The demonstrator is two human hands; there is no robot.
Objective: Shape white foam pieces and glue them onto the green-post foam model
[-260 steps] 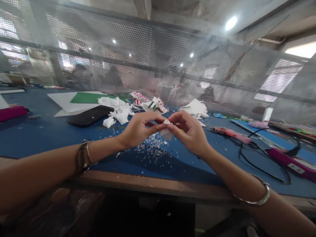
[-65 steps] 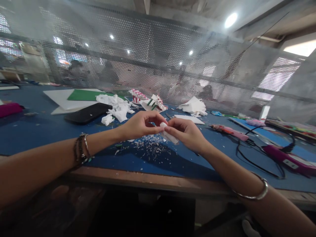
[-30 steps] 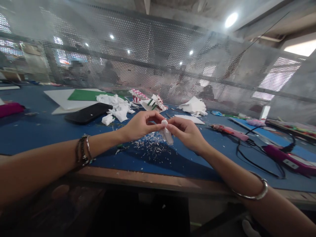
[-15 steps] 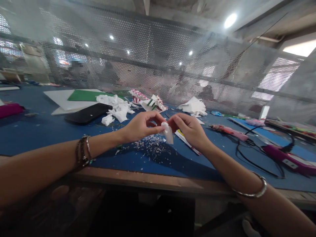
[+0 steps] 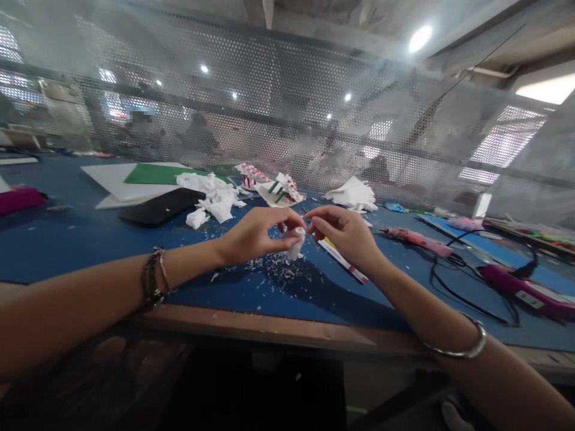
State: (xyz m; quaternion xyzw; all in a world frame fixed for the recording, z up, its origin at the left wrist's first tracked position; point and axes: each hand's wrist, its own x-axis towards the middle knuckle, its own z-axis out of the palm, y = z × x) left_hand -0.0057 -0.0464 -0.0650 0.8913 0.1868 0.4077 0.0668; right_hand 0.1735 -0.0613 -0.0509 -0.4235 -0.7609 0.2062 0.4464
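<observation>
Between the thumb and fingers of my left hand (image 5: 260, 234) is a small piece of white paper (image 5: 295, 246), soft and crumpled, with its lower end hanging down. My right hand (image 5: 344, 230) is just to the right, apart from the paper, its thumb and fingertips drawn together in a pinch. Whether anything tiny sits in that pinch is too small to tell. Below both hands, fine white paper shreds (image 5: 287, 272) are scattered over the blue tabletop (image 5: 215, 302). A white and yellow packet (image 5: 342, 263) lies partly behind my right hand.
Crumpled white paper (image 5: 215, 194) and a black phone-like slab (image 5: 162, 207) lie at left, near green sheet (image 5: 153, 173). More white paper (image 5: 353, 194) is behind my right hand. At right are a pink-handled tool (image 5: 413, 237) with a cable and a purple power strip (image 5: 521, 290).
My right hand has come away from the white paper, leaving a small gap. My left hand has tilted slightly down and left with the paper still in it.
</observation>
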